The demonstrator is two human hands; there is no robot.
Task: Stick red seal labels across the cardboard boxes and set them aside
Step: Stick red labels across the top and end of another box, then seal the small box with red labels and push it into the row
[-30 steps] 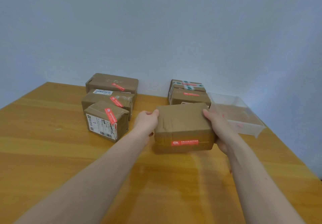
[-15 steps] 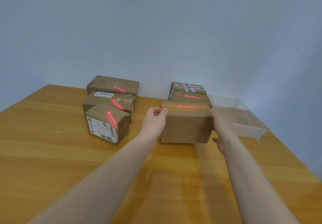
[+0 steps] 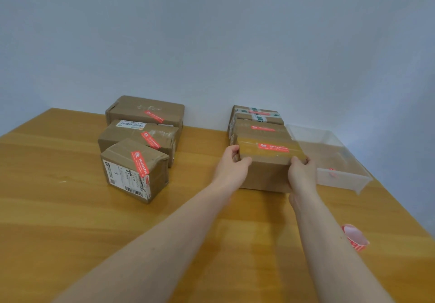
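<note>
Head view: your left hand (image 3: 231,165) and right hand (image 3: 302,173) grip the box (image 3: 266,168) by its sides, fingers (image 3: 233,149) curled over the top edges. It sits on the counter (image 3: 70,208) at 12 o'clock, red label (image 3: 273,147) on top, touching another labelled box (image 3: 259,129) behind.

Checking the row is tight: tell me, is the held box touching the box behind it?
Cannot tell: in the head view the held box overlaps the box behind, hiding any gap.
</note>
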